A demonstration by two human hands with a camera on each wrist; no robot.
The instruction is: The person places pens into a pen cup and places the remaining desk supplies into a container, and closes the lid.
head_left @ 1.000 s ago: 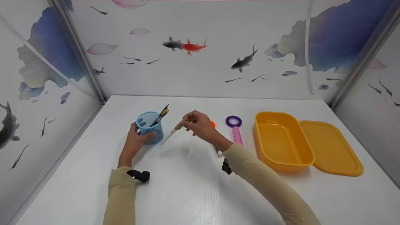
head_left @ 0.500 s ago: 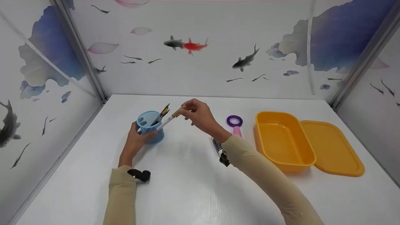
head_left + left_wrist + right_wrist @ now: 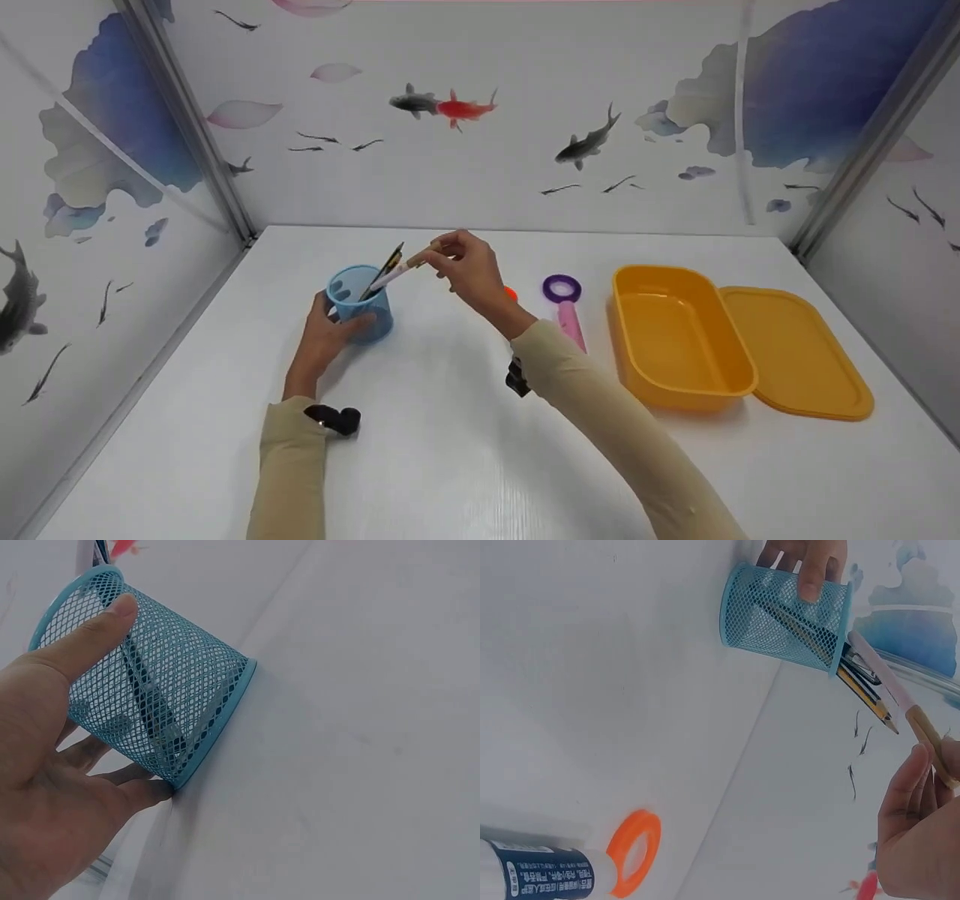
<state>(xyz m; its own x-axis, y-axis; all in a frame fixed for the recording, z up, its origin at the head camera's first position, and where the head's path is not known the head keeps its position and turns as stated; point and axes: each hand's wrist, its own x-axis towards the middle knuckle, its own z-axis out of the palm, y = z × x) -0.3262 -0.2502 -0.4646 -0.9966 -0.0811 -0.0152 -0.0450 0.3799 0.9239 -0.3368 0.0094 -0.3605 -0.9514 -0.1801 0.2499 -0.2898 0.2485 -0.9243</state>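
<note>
left hand (image 3: 326, 331): grips blue cup (image 3: 380, 319) | right hand (image 3: 470, 271): pinches white-brown pen (image 3: 406, 268) | tip apparently at cup's mouth

White walls printed with ink-wash pond scenes enclose a white table (image 3: 435, 450) on three sides. On the back wall (image 3: 517, 45), a gray fish (image 3: 412, 101) and a red fish (image 3: 466, 110) meet nose to tail, with a dark fish (image 3: 587, 143) to their right and pink petals (image 3: 244, 114) to their left. Blue leaves (image 3: 825, 90) spread across both upper corners. Metal posts (image 3: 874, 161) stand at the corners where the left wall (image 3: 30, 165) and right wall (image 3: 919, 277) join the back. Soft light leaves a pale sheen and blurred shadows on the tabletop.
</note>
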